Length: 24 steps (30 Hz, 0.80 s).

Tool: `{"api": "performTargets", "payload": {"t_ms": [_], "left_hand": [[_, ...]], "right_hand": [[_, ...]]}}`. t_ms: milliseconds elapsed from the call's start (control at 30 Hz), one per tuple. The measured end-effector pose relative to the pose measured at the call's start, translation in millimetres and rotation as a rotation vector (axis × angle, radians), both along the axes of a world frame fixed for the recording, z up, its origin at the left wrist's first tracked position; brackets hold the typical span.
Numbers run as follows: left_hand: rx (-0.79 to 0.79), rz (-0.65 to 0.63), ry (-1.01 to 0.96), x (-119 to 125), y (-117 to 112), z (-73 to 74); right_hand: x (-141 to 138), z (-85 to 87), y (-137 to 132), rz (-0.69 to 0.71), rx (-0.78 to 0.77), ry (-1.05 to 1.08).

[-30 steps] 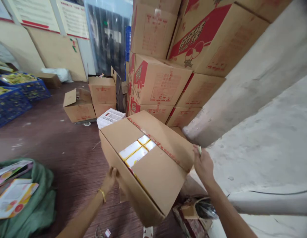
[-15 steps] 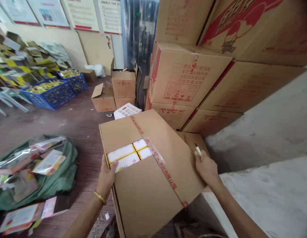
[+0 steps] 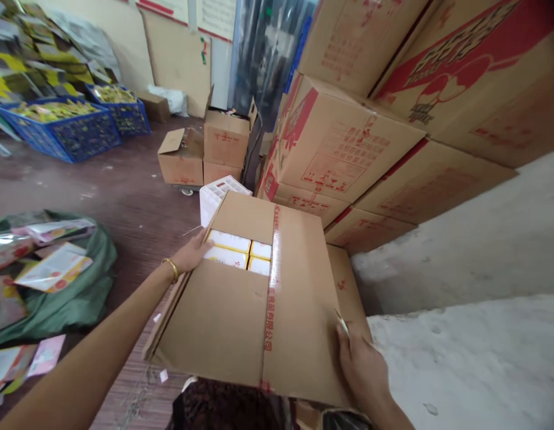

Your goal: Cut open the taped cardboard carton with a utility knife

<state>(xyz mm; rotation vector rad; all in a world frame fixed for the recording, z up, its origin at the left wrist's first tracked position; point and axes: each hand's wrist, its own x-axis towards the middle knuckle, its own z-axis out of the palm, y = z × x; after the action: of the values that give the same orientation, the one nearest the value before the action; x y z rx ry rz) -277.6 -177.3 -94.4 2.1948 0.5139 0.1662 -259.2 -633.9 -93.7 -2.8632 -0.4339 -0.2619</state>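
A large cardboard box (image 3: pixel 223 316) is in front of me, with a strip of red-printed tape (image 3: pixel 271 298) across its top. Through a gap between its flaps show several white packets (image 3: pixel 230 240) with yellow edges. My left hand (image 3: pixel 191 254) grips the box's left edge, thumb on top beside the gap. My right hand (image 3: pixel 364 361) is closed round a slim pale tool (image 3: pixel 342 322) with a thin dark tip, by the box's right edge. The tool's exact kind is unclear, and most of it is hidden in the fingers.
Tall stacked cartons (image 3: pixel 348 143) stand behind and to the right, next to a pale rough wall (image 3: pixel 460 275). A white plastic crate (image 3: pixel 209 200) is just beyond the box. Blue crates (image 3: pixel 80 134) and a green sack (image 3: pixel 93 286) lie to the left.
The box has turned clockwise, its near end swinging left, with my left hand still on its edge. My right hand has shifted lower in view, still holding the pale tool. The camera view has tilted.
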Motion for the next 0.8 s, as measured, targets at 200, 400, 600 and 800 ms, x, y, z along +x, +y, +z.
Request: {"api": "performTargets", "payload": {"t_ms": [200,400,600,800], "left_hand": [[0.369,0.013,0.259,-10,-19,23.5],[0.574,0.172,0.494,-50,-82,39.7],[0.662,0.416,0.652,-93,-165,40.7],[0.702,0.558,0.623,-110,-205,37.0]], "right_hand": [[39,43.6,78,0.720,0.232,-0.124],[53,41.9,139,1.496,0.086,0.024],[71,33.9,154,1.747,0.009,0.035],[64,45.8,161,1.852,-0.144,0.118]]}}
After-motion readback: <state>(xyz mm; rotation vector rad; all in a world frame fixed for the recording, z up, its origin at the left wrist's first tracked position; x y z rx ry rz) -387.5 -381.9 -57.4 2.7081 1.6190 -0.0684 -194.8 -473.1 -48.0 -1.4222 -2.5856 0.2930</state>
